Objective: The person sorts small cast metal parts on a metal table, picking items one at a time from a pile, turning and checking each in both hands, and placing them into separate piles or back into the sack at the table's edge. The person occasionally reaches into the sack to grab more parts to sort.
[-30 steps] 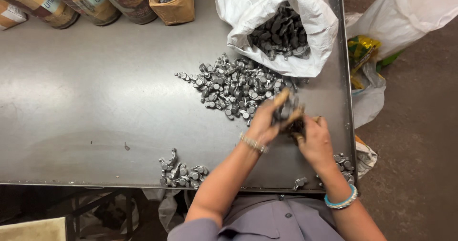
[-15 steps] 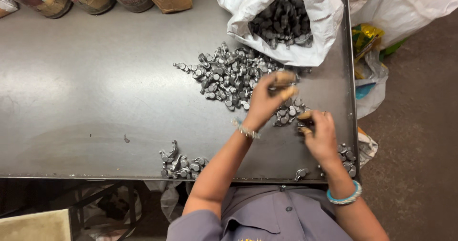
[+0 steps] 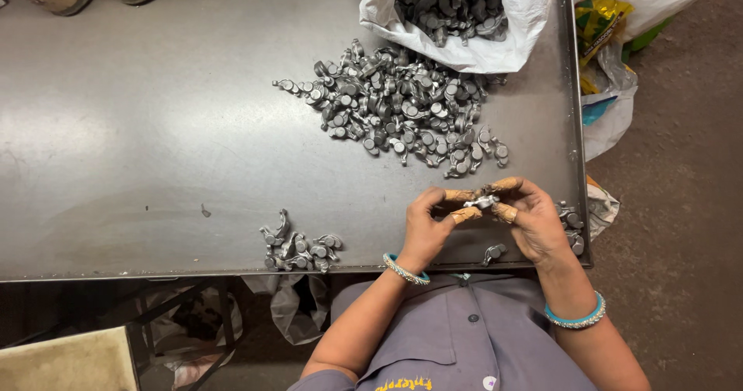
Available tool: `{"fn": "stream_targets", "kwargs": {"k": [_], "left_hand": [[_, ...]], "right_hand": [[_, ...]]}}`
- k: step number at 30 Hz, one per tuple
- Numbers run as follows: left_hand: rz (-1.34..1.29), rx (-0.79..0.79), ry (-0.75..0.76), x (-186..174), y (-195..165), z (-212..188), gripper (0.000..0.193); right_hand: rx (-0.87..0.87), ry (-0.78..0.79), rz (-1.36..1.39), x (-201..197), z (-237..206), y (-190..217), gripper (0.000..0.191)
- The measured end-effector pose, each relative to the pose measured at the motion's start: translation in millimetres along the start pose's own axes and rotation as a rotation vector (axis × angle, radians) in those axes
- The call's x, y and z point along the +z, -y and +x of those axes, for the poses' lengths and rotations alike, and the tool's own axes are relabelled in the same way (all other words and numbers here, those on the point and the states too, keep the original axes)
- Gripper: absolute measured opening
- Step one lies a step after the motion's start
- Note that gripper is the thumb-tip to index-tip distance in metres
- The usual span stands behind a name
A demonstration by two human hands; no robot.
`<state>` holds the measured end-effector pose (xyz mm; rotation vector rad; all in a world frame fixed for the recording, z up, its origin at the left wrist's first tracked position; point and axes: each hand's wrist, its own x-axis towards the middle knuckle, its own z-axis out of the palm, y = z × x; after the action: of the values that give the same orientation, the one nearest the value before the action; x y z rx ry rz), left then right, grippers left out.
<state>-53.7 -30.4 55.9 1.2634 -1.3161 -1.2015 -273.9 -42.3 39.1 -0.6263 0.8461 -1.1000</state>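
Left hand [image 3: 428, 225] and right hand [image 3: 532, 219] meet over table [image 3: 155, 143] near front edge, fingers of both clamped on one small metal part [image 3: 483, 201]. Big part pile [image 3: 402, 109] beyond; smaller pile [image 3: 298, 245] left.

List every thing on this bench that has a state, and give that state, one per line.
White sack: open, lying on its side, metal parts inside.
Large pile of metal parts: loose, spread below the sack's mouth.
Small pile: grouped at the table's near edge.
Metal part: pinched between both hands.
Left hand: gripping.
Right hand: gripping.
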Motion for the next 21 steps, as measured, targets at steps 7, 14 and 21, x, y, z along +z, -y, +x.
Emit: {"fn": "stream_targets", "kwargs": {"k": [7,14,21], "left_hand": [[-0.743,-0.446,0.063,4,26,4,0.019],[-0.613,-0.453,0.036,3,7,24,0.029],[0.466,0.032,-0.058,2,-2,57,0.066]], "right_hand": [[-0.017,-0.045,-0.289,23,-8,-5,0.029],[-0.468,-0.422,-1.420,58,32,42,0.038],[-0.327,-0.477,-1.318,49,52,44,0.040]]}}
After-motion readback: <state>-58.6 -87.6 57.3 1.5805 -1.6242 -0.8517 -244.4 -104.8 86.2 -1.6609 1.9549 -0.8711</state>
